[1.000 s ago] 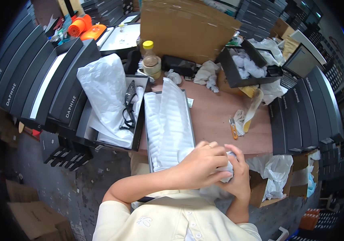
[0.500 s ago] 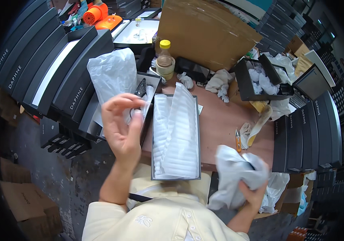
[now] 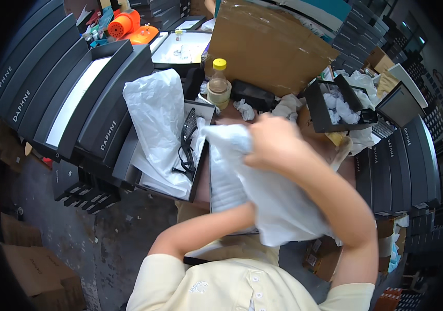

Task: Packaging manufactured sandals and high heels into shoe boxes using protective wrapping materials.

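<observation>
Grip of the left hand cannot be told: beyond the left forearm (image 3: 208, 228), the white paper (image 3: 286, 205) hides it. Rightward, ribbed white padding (image 3: 226, 179) shows beside and partly beneath the white paper, which stretches from far left to near right. Its far end lies within the blurred right hand (image 3: 274, 140), which appears to clasp it there.
</observation>
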`<action>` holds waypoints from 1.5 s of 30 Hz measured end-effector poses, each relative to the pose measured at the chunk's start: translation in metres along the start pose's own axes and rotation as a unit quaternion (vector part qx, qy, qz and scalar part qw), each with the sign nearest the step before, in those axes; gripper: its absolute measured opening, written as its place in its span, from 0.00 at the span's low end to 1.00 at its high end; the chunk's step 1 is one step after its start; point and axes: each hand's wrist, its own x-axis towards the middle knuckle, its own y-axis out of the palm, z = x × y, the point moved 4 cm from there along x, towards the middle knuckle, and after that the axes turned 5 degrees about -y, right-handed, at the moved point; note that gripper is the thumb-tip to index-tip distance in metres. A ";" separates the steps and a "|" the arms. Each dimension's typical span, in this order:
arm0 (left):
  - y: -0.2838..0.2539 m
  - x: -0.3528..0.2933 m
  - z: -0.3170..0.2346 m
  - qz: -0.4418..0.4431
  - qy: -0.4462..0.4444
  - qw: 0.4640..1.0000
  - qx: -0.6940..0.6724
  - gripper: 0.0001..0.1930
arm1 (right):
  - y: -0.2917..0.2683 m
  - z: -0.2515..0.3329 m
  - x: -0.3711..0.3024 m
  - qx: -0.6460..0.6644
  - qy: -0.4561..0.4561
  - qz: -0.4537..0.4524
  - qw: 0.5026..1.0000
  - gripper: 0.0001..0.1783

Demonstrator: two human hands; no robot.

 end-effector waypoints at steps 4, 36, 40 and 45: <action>-0.055 -0.062 -0.018 0.008 -0.006 0.996 0.084 0.20 | 0.095 0.012 0.107 0.005 0.010 0.202 0.979 0.29; -0.086 -0.115 0.017 -0.173 -0.284 0.943 0.011 0.34 | 0.124 -0.024 0.006 0.321 -0.096 -0.294 0.895 0.19; -0.073 -0.110 0.016 -0.101 -0.193 0.974 0.069 0.37 | -0.002 0.042 0.017 0.203 -0.205 -0.473 0.832 0.20; -0.073 -0.117 0.020 -0.145 -0.275 0.950 0.034 0.39 | -0.081 0.185 0.119 0.002 -0.365 -0.546 0.755 0.38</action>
